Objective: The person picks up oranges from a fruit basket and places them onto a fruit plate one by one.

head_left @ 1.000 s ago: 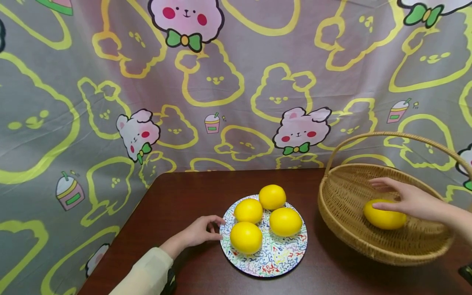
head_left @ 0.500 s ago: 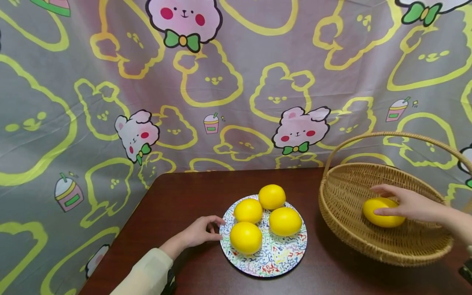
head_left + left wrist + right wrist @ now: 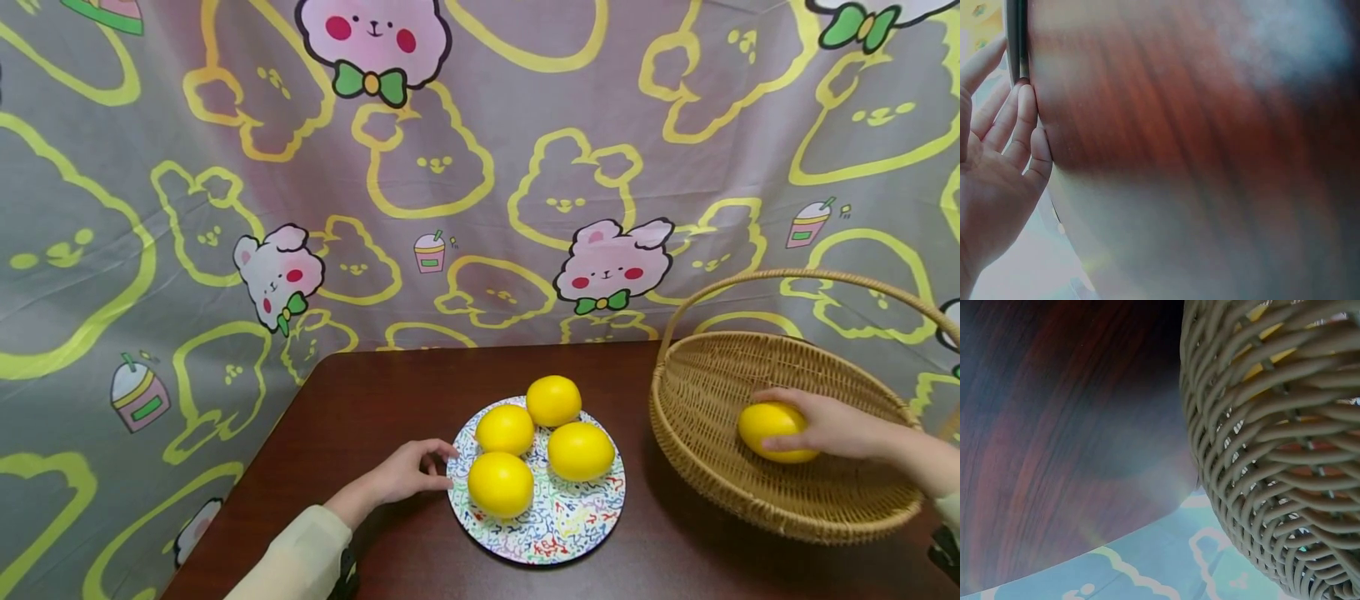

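Observation:
In the head view, a round plate [image 3: 517, 537] with a colourful squiggle pattern carries several yellow lemons [image 3: 581, 452]. My left hand [image 3: 401, 472] touches its left edge with thumb and fingertips. The left wrist view shows the fingers [image 3: 1025, 112] of that hand fairly straight against the dark rim of the plate [image 3: 1015, 44]. On the right, my right hand [image 3: 832, 425] reaches into a wicker basket [image 3: 712, 375] and grips a lemon [image 3: 763, 421], thumb in front and fingers behind. From the right wrist, only the basket's woven side [image 3: 1272, 444] shows, hiding the hand.
The dark reddish wooden table [image 3: 375, 392] bears both plate and basket. An arched handle [image 3: 795, 273] rises over the basket. A cartoon-patterned cloth [image 3: 480, 292] hangs behind the table and along its left side.
My right hand has lowered onto the lemon in the basket, and its thumb and fingers have closed round it. The left hand and the plate stay where they were.

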A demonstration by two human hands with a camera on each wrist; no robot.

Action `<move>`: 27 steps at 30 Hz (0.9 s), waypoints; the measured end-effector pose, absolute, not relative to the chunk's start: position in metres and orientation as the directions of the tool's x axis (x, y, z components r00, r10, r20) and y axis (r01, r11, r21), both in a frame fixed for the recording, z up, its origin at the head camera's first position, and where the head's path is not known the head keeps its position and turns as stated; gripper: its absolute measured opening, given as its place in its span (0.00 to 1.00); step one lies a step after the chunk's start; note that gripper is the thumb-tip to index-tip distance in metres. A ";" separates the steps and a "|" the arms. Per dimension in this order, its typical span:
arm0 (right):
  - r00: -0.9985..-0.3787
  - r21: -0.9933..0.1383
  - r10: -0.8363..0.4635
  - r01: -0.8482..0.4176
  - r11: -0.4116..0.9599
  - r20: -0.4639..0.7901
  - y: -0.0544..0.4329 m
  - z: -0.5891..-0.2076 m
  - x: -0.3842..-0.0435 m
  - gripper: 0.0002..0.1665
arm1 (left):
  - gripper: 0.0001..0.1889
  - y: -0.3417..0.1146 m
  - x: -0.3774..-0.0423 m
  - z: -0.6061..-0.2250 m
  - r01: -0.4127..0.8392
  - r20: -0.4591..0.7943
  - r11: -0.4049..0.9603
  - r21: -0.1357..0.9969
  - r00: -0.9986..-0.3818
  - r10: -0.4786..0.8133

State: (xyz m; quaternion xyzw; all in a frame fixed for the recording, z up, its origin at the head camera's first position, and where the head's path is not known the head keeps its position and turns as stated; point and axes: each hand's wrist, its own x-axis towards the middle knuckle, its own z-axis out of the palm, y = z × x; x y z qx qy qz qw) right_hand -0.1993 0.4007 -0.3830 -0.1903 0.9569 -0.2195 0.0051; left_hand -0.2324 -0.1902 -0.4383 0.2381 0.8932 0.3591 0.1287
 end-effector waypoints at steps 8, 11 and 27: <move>-0.905 -0.480 -0.424 -0.383 0.789 0.025 0.401 -0.386 -0.200 0.38 | 0.21 -0.190 -0.232 -0.438 0.335 -0.056 0.635 0.696 -0.857 0.513; -0.905 -0.493 -0.425 -0.374 0.786 0.009 0.401 -0.387 -0.201 0.39 | 0.21 -0.189 -0.231 -0.438 0.327 -0.059 0.635 0.700 -0.859 0.508; -0.896 -0.479 -0.444 -0.393 0.785 0.006 0.404 -0.390 -0.201 0.40 | 0.21 -0.190 -0.233 -0.439 0.316 -0.071 0.635 0.705 -0.859 0.508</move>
